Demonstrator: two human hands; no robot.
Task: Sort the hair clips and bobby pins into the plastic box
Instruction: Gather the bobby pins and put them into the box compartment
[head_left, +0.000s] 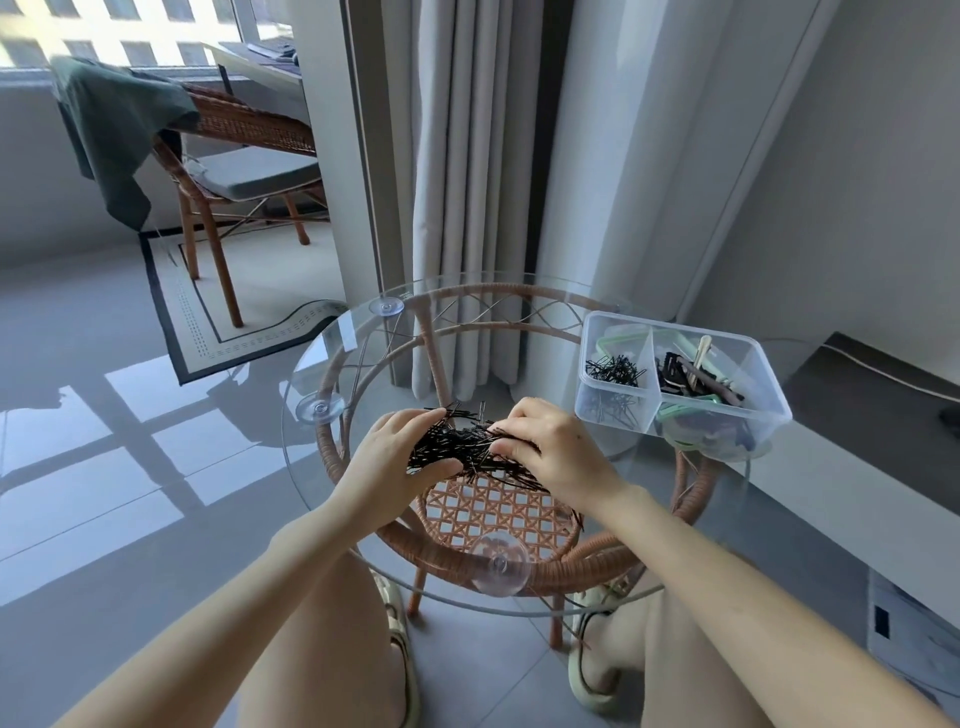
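L hand (390, 453) & R hand (558, 451) both clutch thin black bobby-pin pile (464, 448) on round glass tabletop (358, 340); clear divided plastic box (615, 413) near.

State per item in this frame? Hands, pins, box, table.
left hand: grips loose bobby pins from the left
right hand: grips the same bunch from the right
loose bobby pins: bunched between both hands; lifted or resting, cannot tell
plastic box: lidless, upright on glass table
boxed bobby pins: left compartment
hair clips: right compartment
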